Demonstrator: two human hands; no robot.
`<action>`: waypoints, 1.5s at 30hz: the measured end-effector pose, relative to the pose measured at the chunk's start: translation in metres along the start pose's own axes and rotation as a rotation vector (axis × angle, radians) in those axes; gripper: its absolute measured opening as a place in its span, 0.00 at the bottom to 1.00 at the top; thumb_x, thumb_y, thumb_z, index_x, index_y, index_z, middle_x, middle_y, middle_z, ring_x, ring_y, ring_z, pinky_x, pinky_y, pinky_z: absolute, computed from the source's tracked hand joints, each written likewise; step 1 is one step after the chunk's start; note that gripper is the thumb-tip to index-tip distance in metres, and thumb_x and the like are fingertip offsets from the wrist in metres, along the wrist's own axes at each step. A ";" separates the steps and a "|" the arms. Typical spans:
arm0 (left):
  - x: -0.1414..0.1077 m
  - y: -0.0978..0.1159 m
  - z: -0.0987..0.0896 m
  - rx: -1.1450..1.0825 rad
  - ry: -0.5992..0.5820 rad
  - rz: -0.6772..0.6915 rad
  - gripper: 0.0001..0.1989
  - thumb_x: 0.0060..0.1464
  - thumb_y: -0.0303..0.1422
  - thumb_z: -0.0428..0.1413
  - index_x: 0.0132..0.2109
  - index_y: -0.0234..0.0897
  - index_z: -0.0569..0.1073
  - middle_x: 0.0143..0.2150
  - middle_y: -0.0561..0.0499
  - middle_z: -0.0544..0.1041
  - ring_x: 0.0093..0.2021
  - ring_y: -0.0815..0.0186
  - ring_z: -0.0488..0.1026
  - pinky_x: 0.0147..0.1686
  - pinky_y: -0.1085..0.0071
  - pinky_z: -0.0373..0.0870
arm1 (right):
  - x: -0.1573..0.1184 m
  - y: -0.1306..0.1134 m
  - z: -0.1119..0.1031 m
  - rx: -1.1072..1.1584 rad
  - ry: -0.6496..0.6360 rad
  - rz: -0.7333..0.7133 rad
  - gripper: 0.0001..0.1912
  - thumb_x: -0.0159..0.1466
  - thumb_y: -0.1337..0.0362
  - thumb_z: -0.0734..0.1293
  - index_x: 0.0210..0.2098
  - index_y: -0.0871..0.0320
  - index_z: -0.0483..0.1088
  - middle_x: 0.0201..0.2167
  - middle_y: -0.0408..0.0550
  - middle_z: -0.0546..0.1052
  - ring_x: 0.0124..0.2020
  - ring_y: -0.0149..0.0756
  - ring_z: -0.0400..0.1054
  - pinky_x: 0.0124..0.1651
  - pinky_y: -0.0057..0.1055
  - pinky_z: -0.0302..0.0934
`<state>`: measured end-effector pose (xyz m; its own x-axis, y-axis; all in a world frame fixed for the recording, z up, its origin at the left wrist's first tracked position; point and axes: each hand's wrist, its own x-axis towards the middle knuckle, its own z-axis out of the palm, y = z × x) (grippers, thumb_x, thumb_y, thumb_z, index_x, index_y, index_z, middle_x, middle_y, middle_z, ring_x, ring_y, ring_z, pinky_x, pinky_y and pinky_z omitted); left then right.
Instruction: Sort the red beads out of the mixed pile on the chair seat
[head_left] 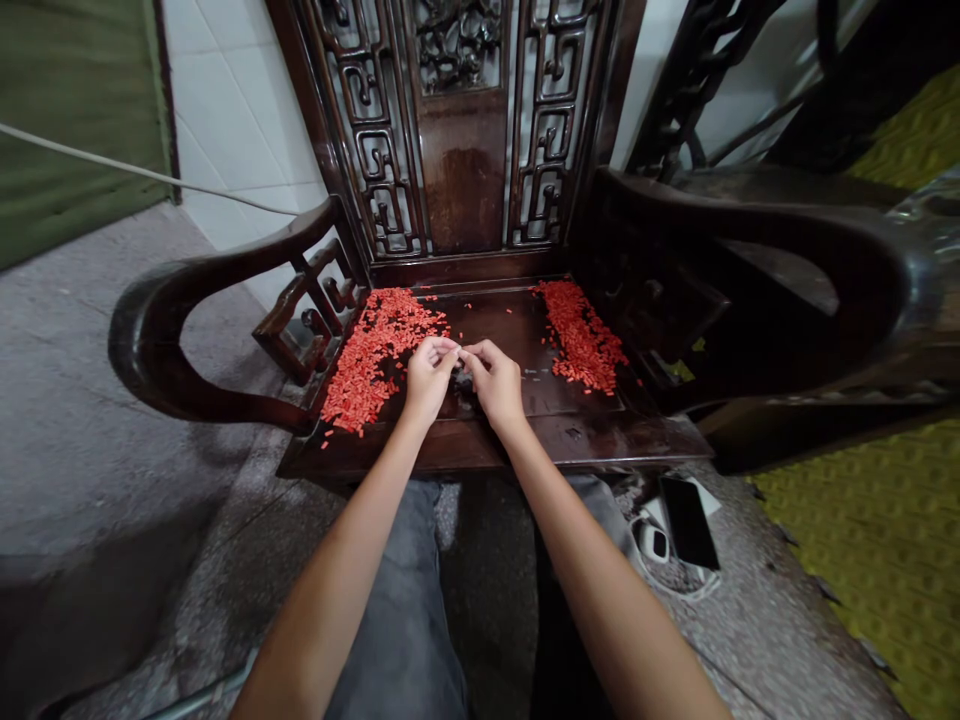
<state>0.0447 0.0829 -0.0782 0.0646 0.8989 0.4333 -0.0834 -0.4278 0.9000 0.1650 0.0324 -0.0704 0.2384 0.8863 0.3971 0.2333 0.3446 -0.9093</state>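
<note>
Two heaps of small red dried goji berries lie on the dark wooden seat (517, 330) of a carved chair, one at left (375, 355) and one at right (581, 335). My left hand (430, 378) is at the right edge of the left heap, its fingertips pinched together. My right hand (495, 383) sits on the bare middle of the seat, with its fingertips meeting those of my left hand. Whatever lies between the fingertips is too small to tell. A few stray berries dot the seat around the heaps.
Curved armrests (187, 300) and a carved, latticed backrest (457, 130) surround the seat. Below its front edge are my jeans-clad knees (401, 610). A black phone (688, 522) lies on the speckled stone floor, beside a yellow-green mat (892, 540).
</note>
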 end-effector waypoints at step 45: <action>0.005 -0.003 -0.011 -0.044 0.270 0.000 0.13 0.56 0.39 0.64 0.42 0.37 0.73 0.38 0.49 0.76 0.32 0.69 0.74 0.37 0.71 0.73 | 0.006 0.017 0.011 0.200 -0.100 0.132 0.15 0.65 0.50 0.67 0.35 0.55 0.70 0.20 0.37 0.71 0.17 0.27 0.60 0.21 0.24 0.53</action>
<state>0.0344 0.0899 -0.0789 -0.2025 0.8942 0.3993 -0.1274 -0.4283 0.8946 0.1602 0.0465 -0.0846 0.1578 0.9504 0.2681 0.0128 0.2695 -0.9629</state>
